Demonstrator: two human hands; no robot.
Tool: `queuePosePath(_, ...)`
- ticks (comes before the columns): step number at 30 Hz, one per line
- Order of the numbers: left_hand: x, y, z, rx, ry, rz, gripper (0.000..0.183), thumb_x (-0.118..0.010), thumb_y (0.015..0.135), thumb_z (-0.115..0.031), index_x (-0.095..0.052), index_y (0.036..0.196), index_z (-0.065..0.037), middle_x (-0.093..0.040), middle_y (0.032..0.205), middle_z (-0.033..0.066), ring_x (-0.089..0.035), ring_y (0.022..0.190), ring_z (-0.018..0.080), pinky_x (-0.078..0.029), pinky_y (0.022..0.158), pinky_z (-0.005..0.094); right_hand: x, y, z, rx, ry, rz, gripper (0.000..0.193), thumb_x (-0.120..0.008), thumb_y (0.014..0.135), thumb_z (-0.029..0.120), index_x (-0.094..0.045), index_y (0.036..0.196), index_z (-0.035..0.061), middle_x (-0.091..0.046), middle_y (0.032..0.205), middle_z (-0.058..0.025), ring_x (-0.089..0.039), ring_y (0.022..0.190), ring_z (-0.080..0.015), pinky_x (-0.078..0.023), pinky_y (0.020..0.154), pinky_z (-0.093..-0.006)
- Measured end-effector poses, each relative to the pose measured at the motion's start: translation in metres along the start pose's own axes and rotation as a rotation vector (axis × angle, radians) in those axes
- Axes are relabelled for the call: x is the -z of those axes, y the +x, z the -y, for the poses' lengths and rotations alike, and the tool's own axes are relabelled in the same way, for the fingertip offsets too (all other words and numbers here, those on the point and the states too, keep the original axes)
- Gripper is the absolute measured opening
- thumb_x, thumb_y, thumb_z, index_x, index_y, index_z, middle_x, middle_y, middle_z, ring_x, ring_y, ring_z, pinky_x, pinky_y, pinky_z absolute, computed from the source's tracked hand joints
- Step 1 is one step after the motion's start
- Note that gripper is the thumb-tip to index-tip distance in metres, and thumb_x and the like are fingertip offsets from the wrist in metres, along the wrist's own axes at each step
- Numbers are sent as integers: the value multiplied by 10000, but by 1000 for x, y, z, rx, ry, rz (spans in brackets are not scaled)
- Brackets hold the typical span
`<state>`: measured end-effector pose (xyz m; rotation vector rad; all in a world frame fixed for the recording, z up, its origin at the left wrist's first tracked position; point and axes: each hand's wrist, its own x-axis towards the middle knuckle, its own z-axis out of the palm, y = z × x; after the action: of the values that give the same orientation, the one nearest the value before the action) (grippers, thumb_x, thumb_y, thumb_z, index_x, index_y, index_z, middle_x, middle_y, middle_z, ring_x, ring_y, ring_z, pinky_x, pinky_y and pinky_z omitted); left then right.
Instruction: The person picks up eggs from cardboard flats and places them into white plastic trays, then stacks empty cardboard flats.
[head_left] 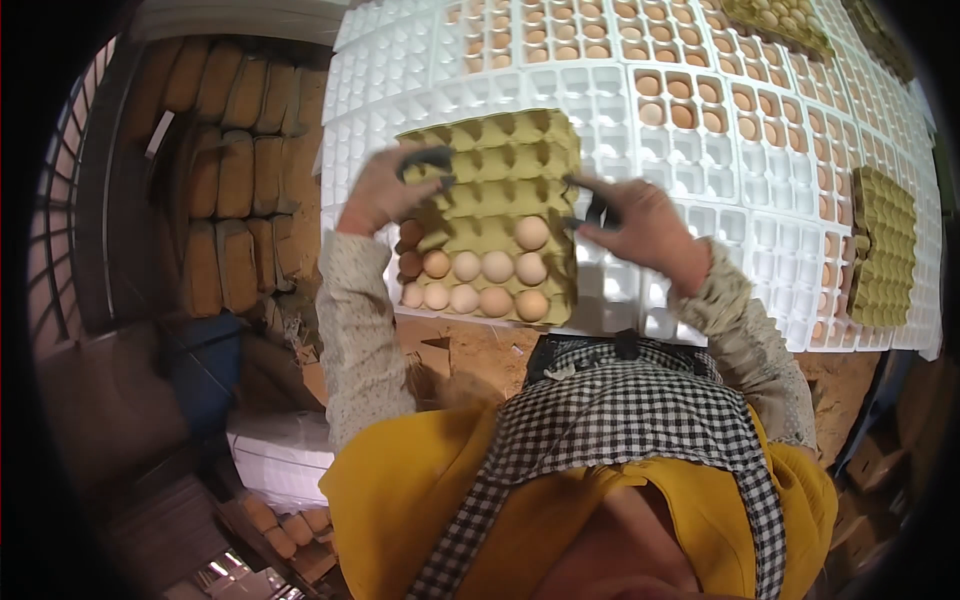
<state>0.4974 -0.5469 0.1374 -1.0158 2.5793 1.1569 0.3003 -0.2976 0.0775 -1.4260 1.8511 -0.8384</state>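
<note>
A yellow-green pulp egg tray (487,222) lies in front of me on white plastic trays. Brown and pale eggs (497,266) fill its two nearest rows, with another egg (531,233) at the right of the row beyond and a darker one by its left edge. My left hand (390,188) hovers over the tray's left side, thumb and forefinger curved apart, no egg visible between them. At the right edge, my right hand (640,222) has its fingers apart, the tips beside or touching the rim. Dark coverings sit on fingers of both hands.
White plastic trays (690,175) cover the table, many cells holding brown eggs (680,88). Another pulp tray (885,248) stands at the right, and one with eggs (785,18) at the far right. Brown stacked bundles (222,165) and a white wrapped block (280,460) are left.
</note>
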Motion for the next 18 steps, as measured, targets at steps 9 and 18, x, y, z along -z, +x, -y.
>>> queuePosePath(9,-70,-85,49,-303,514,138,658,-744,712,-352,-524,1297,-145,-513,1331,128,-407,1293,370,-214,1139,498,-58,-4,21,-51,277,-91,497,-620,862,351,-551,1257,56,-689,895,-112,-678,830,-213,-541,739,-331)
queuePosePath(18,-62,-91,68,11,-1360,-84,269,-419,982,-202,-574,1088,-9,-621,918,90,-602,820,162,-528,706,279,-61,5,88,-188,-566,221,374,-743,725,285,-666,1045,107,-627,1074,-110,-649,862,-235,-520,775,-351)
